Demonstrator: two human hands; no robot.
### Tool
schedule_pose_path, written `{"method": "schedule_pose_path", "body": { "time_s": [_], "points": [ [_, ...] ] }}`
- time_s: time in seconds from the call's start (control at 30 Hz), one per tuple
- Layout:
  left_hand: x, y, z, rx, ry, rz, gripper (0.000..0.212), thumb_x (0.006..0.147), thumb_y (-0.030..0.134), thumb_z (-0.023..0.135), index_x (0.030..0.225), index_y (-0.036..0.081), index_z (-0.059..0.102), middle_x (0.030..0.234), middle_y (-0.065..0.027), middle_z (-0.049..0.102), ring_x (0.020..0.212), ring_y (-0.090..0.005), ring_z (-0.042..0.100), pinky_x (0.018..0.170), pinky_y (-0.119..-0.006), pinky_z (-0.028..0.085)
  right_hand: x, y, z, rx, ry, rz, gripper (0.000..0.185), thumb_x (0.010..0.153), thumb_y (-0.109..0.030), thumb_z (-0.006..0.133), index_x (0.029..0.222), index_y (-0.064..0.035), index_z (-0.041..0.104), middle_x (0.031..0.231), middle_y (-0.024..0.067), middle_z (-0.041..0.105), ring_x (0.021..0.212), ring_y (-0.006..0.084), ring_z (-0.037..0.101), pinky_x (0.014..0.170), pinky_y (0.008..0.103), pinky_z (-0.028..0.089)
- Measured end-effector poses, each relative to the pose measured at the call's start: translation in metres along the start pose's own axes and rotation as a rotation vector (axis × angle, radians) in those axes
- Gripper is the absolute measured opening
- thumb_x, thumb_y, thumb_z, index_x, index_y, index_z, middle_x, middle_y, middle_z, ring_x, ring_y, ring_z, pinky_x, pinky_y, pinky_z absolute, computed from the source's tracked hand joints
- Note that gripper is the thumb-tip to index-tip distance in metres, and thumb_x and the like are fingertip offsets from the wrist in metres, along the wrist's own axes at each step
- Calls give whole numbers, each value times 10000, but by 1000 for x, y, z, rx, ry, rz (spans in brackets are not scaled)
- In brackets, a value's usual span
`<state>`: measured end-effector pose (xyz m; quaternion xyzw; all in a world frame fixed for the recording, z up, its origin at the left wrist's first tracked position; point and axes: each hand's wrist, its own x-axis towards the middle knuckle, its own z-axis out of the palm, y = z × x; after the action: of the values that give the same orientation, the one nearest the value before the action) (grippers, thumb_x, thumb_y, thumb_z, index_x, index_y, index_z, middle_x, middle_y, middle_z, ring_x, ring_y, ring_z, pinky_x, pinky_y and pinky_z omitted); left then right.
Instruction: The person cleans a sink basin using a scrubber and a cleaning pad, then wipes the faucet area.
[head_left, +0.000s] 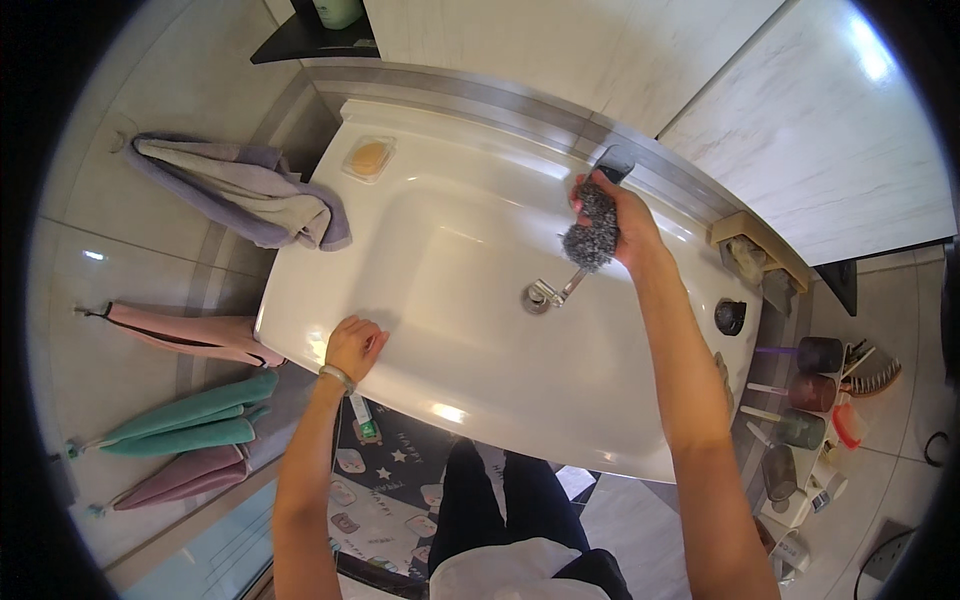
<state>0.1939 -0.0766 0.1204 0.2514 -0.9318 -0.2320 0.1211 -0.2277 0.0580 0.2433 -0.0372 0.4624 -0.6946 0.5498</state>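
Note:
My right hand (634, 221) grips a fuzzy grey scrubber (591, 240) at the tap on the back of the white washbasin (480, 367). The scrubber covers most of the tap's body. Above my fingers shows the tap's glossy top (616, 161), and below the scrubber its chrome swivel spout (551, 292) reaches over the bowl. My left hand (358, 346), with a bangle (337, 377) at the wrist, rests on the basin's front left rim. Its fingers are curled and nothing is seen in them.
A soap dish (369, 159) sits at the basin's back left corner. Towels (247, 195) hang on the left wall. At the right are a black object (730, 316) on the rim, a beige holder (757, 251), and wall-mounted cups (812, 392) with toothbrushes.

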Motion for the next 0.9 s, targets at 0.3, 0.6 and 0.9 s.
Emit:
{"method": "schedule_pose_path", "body": {
  "time_s": [0.3,0.6,0.9],
  "points": [
    [2,1,1,-27,32,-107,160,826,124,672,695,45,622,679,-63,604,695,-250,552,653,-369,474,-21,-35,-15,28,49,81,209,988,-188,536,977,20,559,814,124,597,602,159,540,458,267,431],
    [0,-2,-2,-17,35,-120,152,818,113,672,691,51,615,678,-59,602,697,-252,552,657,-370,476,-48,56,-92,-57,422,-204,323,1001,-343,460,917,-71,612,739,104,645,570,167,580,526,292,482],
    [-3,-5,-7,-4,29,-133,170,818,112,669,672,63,596,680,-51,603,702,-244,551,669,-358,483,-103,266,-122,-1607,-308,-258,536,964,-136,487,1484,-137,356,1553,125,323,1459,368,215,1155,492,209]
  ]
}}
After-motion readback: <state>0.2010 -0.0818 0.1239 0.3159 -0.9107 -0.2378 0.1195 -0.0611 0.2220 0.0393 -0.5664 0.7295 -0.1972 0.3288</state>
